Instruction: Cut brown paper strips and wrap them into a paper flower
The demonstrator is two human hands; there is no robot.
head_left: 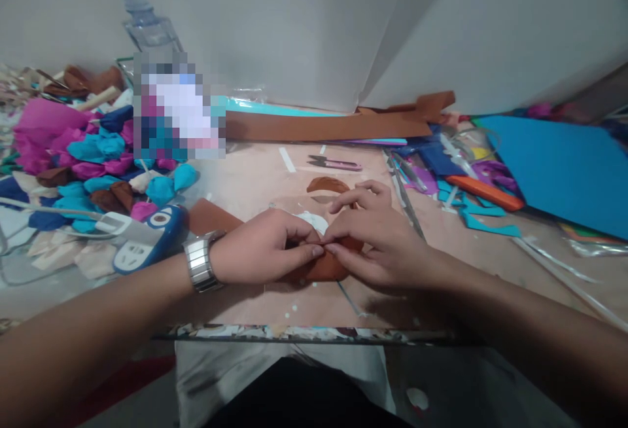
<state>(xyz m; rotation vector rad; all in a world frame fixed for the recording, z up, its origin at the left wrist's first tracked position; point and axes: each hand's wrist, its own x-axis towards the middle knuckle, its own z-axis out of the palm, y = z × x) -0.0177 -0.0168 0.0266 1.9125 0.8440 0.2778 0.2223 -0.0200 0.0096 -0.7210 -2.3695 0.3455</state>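
Observation:
Near the front of the table, my left hand [267, 245] and my right hand [375, 238] meet over a brown craft-sheet piece [316, 273]. Thumb and forefinger of each hand pinch its edge, side by side. The other fingers of my right hand are raised and bent. Most of the piece is hidden under my hands. Just behind the pinch shows something white and rounded [314, 220], partly covered. A curved brown piece [328, 185] lies beyond my right fingers. A brown scrap [210, 217] sits behind my left wrist, which wears a metal watch band [200, 263].
Small thread snips [334, 163] lie behind my hands; scissors [406, 196] lie to the right. Further right are an orange cutter [485, 192] and a blue sheet [564, 169]. At left stand a blue-and-white power socket [150, 241] and a colourful heap [98, 146]. Brown strips [324, 127] line the back.

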